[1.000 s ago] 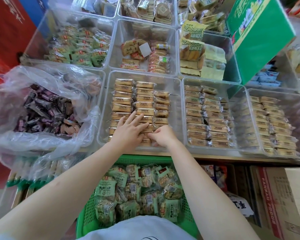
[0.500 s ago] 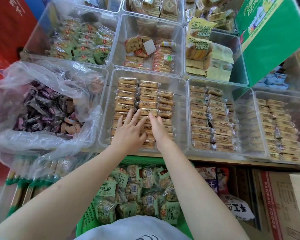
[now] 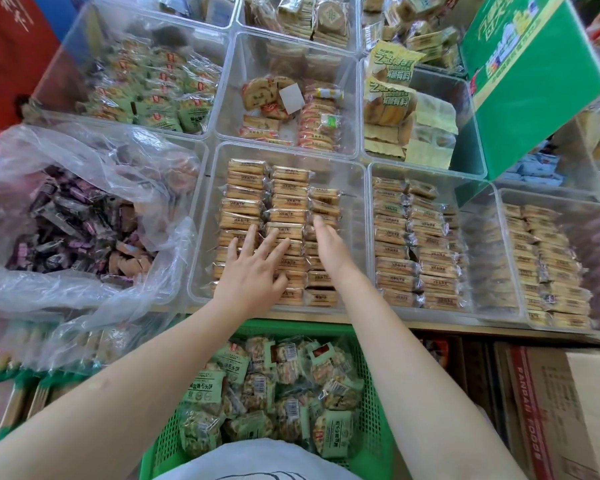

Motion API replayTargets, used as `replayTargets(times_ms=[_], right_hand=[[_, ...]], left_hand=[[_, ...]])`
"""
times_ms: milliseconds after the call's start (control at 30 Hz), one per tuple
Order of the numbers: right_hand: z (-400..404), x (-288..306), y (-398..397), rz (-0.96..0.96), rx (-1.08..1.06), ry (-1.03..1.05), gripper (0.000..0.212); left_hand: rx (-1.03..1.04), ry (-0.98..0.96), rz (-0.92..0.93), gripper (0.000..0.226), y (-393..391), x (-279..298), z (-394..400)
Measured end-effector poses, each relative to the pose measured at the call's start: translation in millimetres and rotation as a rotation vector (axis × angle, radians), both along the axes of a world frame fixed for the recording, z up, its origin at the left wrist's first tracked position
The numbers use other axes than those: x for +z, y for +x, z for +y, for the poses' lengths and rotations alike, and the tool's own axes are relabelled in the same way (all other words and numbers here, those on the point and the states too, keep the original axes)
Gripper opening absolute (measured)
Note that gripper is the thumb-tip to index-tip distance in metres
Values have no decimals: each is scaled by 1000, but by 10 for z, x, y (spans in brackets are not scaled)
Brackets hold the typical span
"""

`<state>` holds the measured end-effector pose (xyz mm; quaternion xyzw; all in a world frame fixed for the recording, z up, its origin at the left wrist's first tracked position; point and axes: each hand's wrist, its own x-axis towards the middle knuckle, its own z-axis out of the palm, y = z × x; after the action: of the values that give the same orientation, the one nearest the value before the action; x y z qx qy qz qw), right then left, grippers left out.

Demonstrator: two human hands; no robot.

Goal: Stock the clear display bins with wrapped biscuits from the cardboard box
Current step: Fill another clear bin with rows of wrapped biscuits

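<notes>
A clear display bin [image 3: 355, 237] in the front row holds three rows of wrapped tan biscuits [image 3: 288, 202]. My left hand [image 3: 253, 271] lies flat on the near packs of the left and middle rows, fingers spread and straight. My right hand [image 3: 328, 242] reaches over the right row, fingers straight and together, fingertips touching a pack. Neither hand holds a pack. A cardboard box [image 3: 565, 410] with red print stands at the lower right, below the shelf.
Two more clear bins of the same biscuits [image 3: 416, 237] [image 3: 548, 265] stand to the right. A plastic bag of dark sweets [image 3: 77, 223] fills the left bin. A green basket [image 3: 371, 393] of green packets sits below my arms. A green carton [image 3: 534, 81] leans at upper right.
Both hands have slid farther back into the bin along the biscuit rows. My right hand has gone from curled at the near packs to straight fingers.
</notes>
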<state>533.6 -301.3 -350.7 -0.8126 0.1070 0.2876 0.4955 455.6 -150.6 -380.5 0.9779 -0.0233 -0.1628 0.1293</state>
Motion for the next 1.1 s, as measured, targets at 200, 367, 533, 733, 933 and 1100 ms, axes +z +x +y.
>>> replayTargets(times_ms=[200, 367, 533, 733, 933, 1100], right_hand=[[-122, -260, 363, -225, 212, -292, 62], [-62, -395, 532, -230, 306, -384, 84], [-14, -497, 625, -171, 410, -465, 88], [37, -504, 561, -140, 492, -541, 92], [16, -437, 723, -167, 455, -549, 84], [119, -484, 580, -163, 413, -528, 83]], left_hand=[[32, 8, -17, 67, 36, 15, -12], [95, -13, -105, 64, -27, 31, -28], [85, 24, -139, 66, -33, 68, -46], [81, 30, -118, 66, -33, 79, -43], [77, 28, -96, 68, -32, 107, -48], [73, 41, -67, 71, -28, 137, -56]])
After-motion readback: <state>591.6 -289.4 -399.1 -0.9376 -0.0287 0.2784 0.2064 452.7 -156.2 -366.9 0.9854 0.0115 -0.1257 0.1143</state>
